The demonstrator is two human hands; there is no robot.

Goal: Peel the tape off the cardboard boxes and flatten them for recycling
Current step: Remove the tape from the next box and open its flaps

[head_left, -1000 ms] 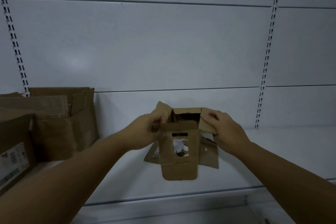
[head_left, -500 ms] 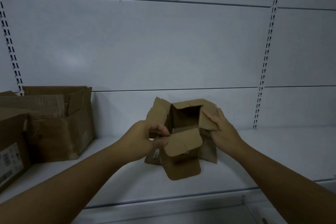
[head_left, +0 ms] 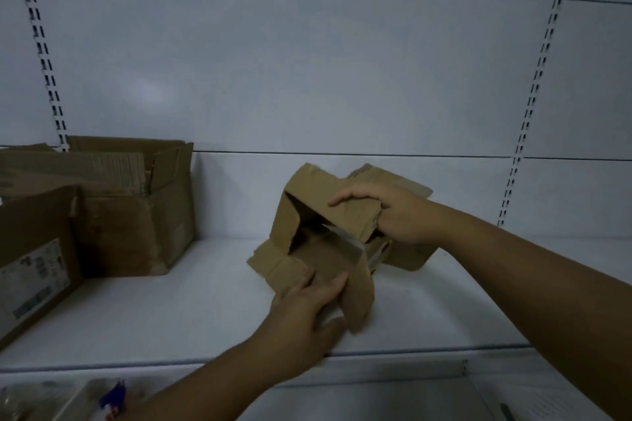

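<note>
A small brown cardboard box (head_left: pixel 307 202) lies tipped on the white shelf (head_left: pixel 171 311), its flaps splayed and its open side facing me. My right hand (head_left: pixel 396 212) grips the upper panel, fingers over the top and thumb tucked under its torn edge. My left hand (head_left: pixel 307 301) holds the near lower flap, fingers on top and thumb underneath. A pale strip, possibly tape (head_left: pixel 345 239), runs along an inner flap edge.
Two larger open cardboard boxes stand at the left: a crumpled one (head_left: pixel 136 215) against the back wall and one with a printed label (head_left: pixel 34 267) nearer me. Slotted uprights (head_left: pixel 533 96) run up the white back panel. Below the shelf lies a bin with blurred items (head_left: pixel 102 400).
The box has been tipped over toward me and partly collapsed. My left hand dropped from the left side flap to the near lower flap; my right hand moved onto the top panel.
</note>
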